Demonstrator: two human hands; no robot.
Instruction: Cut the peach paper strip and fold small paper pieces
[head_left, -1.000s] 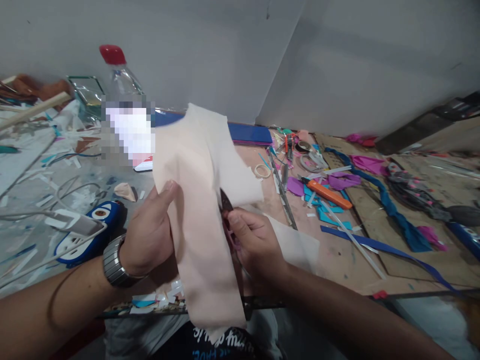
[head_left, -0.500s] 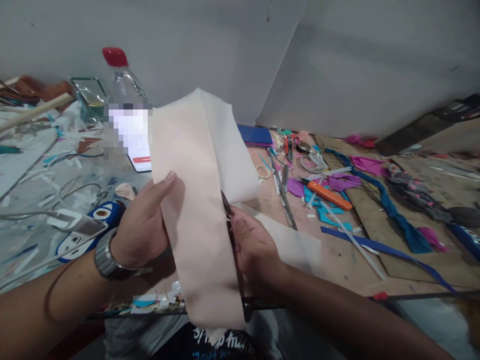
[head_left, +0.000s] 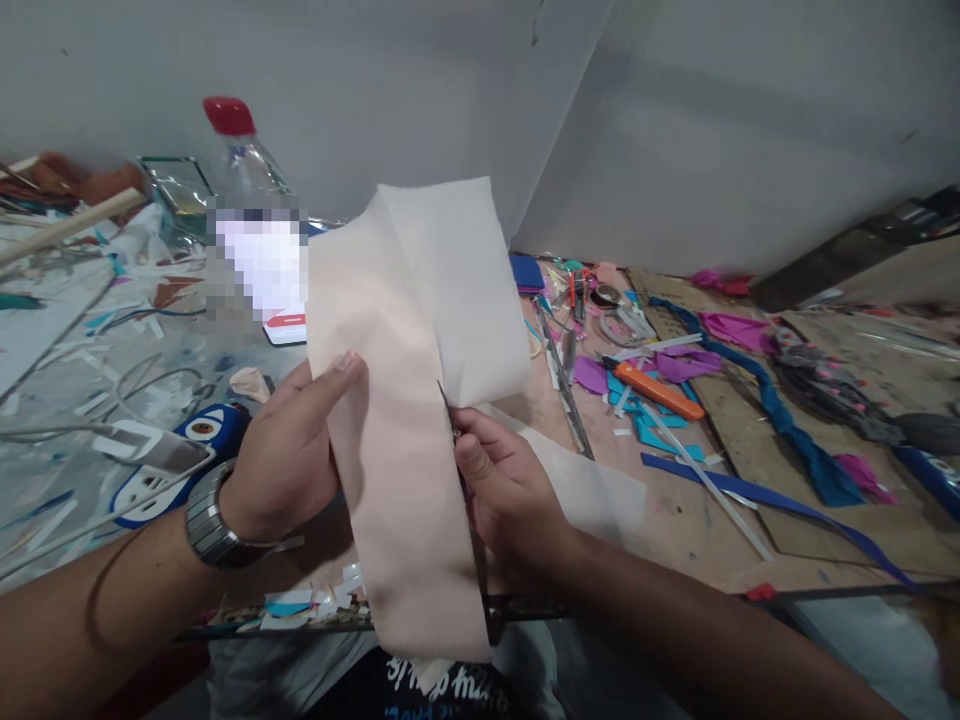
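No word can be read for certain. White lettering (head_left: 469, 684) on the black cloth (head_left: 366, 692) is partly covered by the sheet (head_left: 397, 450); blue letters (head_left: 439, 713) below are cut off. The phone (head_left: 281, 285) shows a red bar (head_left: 287, 321), its print too small.

Grey left wall (head_left: 420, 90) met grey right wall (head_left: 720, 190) at slanting corner (head_left: 565, 118). Worktable (head_left: 682, 535) stood below, tan at right, greyish at left. Light was dull; soft shadow (head_left: 787, 100) crossed right wall.

My left hand (head_left: 289, 455) grips a pale peach sheet (head_left: 401, 450) while my right hand (head_left: 514, 485) holds dark scissors (head_left: 445, 396) at its edge.
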